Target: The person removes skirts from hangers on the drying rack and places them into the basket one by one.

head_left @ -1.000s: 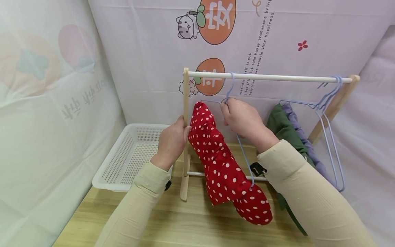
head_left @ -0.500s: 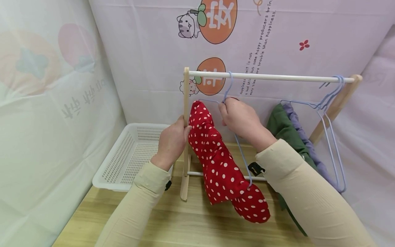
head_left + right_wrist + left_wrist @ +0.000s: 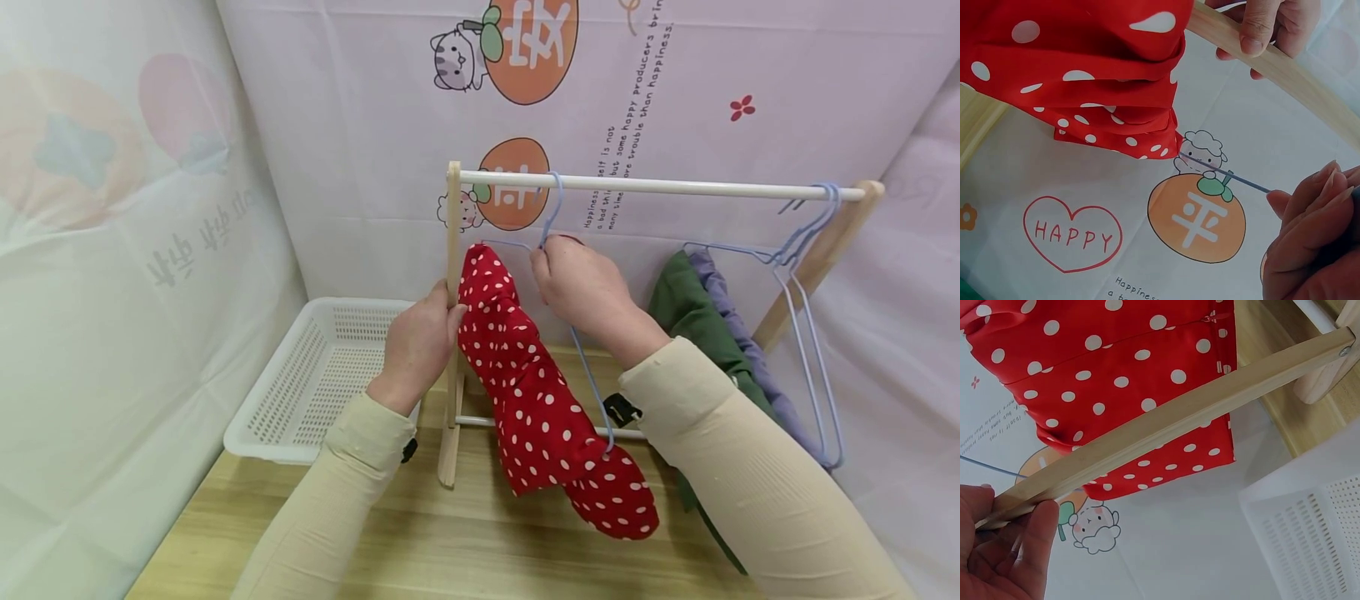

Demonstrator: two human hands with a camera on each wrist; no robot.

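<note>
In the head view, a red garment with white polka dots (image 3: 525, 375) drapes over a light-blue wire hanger (image 3: 588, 379). The hanger's hook lies over the white rod (image 3: 675, 186) of a small clothes rack. My right hand (image 3: 588, 287) pinches the hanger at its neck, just below the hook. On the left, my left hand (image 3: 420, 337) grips the rack's wooden post (image 3: 453, 233). The left wrist view shows the fingers around that post (image 3: 1166, 425), with the dotted fabric (image 3: 1122, 381) behind it. The right hand's fingertips on the hanger are partly hidden.
A white perforated basket (image 3: 281, 375) stands left of the rack on the wooden table (image 3: 360, 533). At the rod's right end hang several blue hangers (image 3: 813, 225), with green (image 3: 693, 308) and purple (image 3: 723, 308) cloth below. Printed fabric walls enclose the back and sides.
The hanger's hook has slid slightly left along the rod, and my right hand and the dotted garment have shifted with it. My left hand keeps its place on the post.
</note>
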